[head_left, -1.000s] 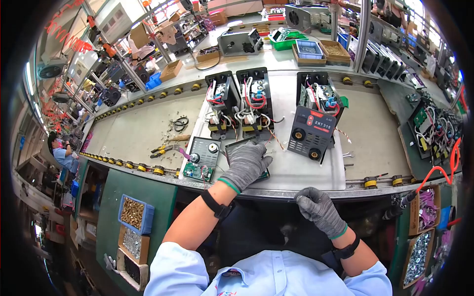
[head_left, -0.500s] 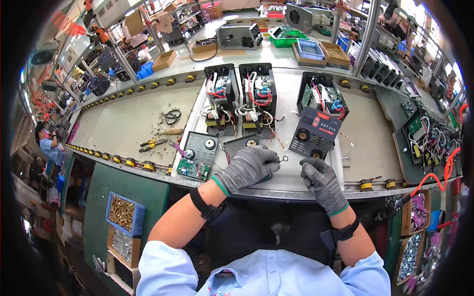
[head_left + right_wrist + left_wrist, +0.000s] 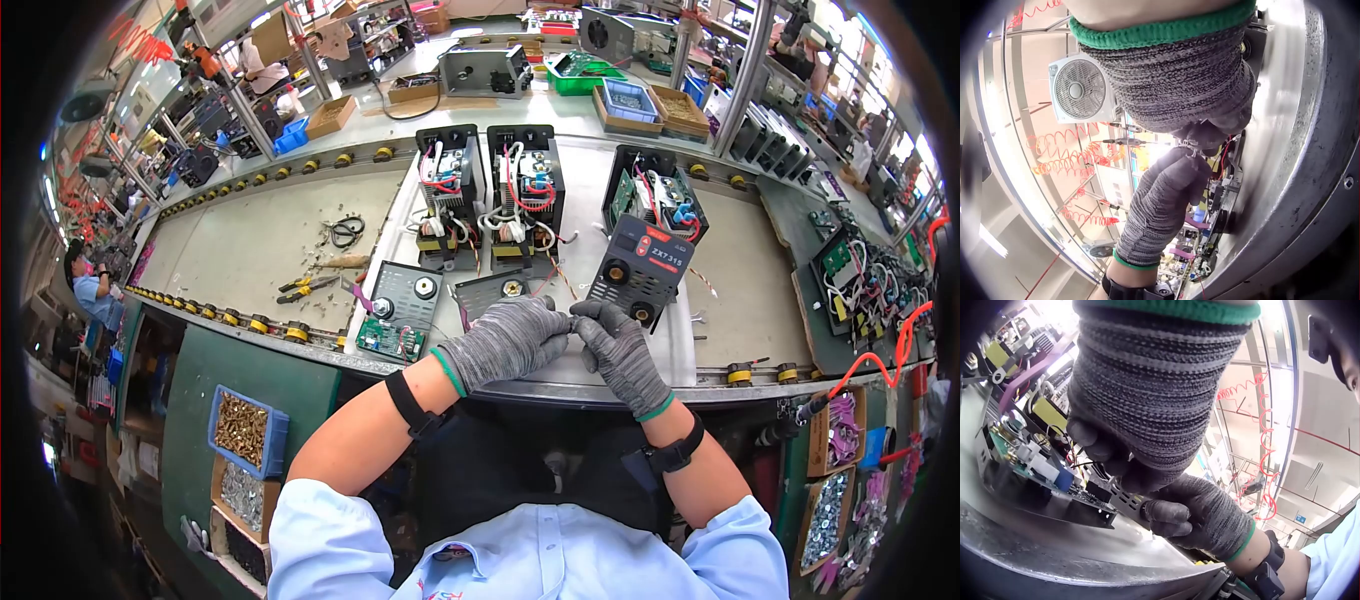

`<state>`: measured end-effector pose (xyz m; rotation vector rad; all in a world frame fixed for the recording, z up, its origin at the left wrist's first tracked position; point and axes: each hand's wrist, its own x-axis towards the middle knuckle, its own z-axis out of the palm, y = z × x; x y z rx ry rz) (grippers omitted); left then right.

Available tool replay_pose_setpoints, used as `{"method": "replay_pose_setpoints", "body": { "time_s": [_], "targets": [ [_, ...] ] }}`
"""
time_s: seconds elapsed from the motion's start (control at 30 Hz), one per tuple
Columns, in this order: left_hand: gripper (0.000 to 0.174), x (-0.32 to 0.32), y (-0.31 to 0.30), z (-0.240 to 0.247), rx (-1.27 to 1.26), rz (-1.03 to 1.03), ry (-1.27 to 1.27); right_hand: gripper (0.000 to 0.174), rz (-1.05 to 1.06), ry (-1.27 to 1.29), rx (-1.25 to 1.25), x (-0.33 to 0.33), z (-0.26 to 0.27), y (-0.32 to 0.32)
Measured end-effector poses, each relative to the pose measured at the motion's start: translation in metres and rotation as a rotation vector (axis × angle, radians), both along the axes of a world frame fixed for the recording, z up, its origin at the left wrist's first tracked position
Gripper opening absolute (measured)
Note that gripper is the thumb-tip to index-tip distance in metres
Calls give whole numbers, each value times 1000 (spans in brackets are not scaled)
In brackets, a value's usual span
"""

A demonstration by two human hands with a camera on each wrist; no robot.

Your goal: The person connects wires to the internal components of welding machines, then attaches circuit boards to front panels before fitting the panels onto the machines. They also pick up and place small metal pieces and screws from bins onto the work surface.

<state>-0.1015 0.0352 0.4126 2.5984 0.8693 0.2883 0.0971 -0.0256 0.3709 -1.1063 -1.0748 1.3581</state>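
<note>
My gloved left hand and gloved right hand meet fingertip to fingertip above the front of the white board. Between them, small shiny metal pieces are pinched, best seen in the right wrist view; their exact kind is too small to make out. Partly behind my left hand lies a dark vented panel. Left of it lies another panel with a green circuit board at its lower edge. A ZX7315 front panel leans beyond my right hand against an open unit.
Two more open wired units stand at the back of the board. Yellow-handled pliers and a coiled black cable lie to the left. Bins of brass fittings and washers flank me. Rollers edge the line.
My right hand has risen from the table's front edge and moved left to meet my left hand. The left hand has shifted right from the dark panel, bringing a small ring-shaped metal piece.
</note>
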Motion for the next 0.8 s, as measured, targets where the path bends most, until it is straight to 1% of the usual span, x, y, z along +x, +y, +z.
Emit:
{"method": "replay_pose_setpoints", "body": {
  "time_s": [0.13,0.27,0.4,0.47,0.5,0.57,0.6,0.63,0.67,0.7,0.73,0.77,0.8],
  "targets": [
    [23,0,1,-1,17,25,3,24,24,-47,6,2,-5,0],
    [25,0,1,-4,63,39,-11,25,65,-48,-2,4,-5,-2],
    [26,2,-6,-7,120,69,3,29,130,-178,-5,6,-12,-2],
    [22,-1,-18,-3,165,131,-116,31,148,-216,2,9,-11,-2],
    [22,-6,-27,11,168,135,-107,31,115,-179,18,12,-4,-6],
    [19,-31,-46,43,395,132,-307,33,49,-145,-3,22,5,-11],
    [20,-49,-47,43,342,227,-293,34,41,-113,-18,30,1,-12],
    [23,-69,-49,42,288,322,-282,35,32,-83,-33,38,-4,-13],
    [34,-88,-48,35,224,450,-150,35,34,-79,-35,44,-9,-15],
    [34,-93,-49,31,225,457,-148,35,-23,-71,-37,49,-12,-15],
    [41,-99,-50,29,354,436,-99,35,-77,-63,-36,49,-14,-14],
    [48,-103,-51,26,483,414,-50,35,-67,-64,-34,45,-14,-12],
    [70,-101,-51,22,375,407,46,33,-92,-72,-62,43,-15,-11]
  ]
}}
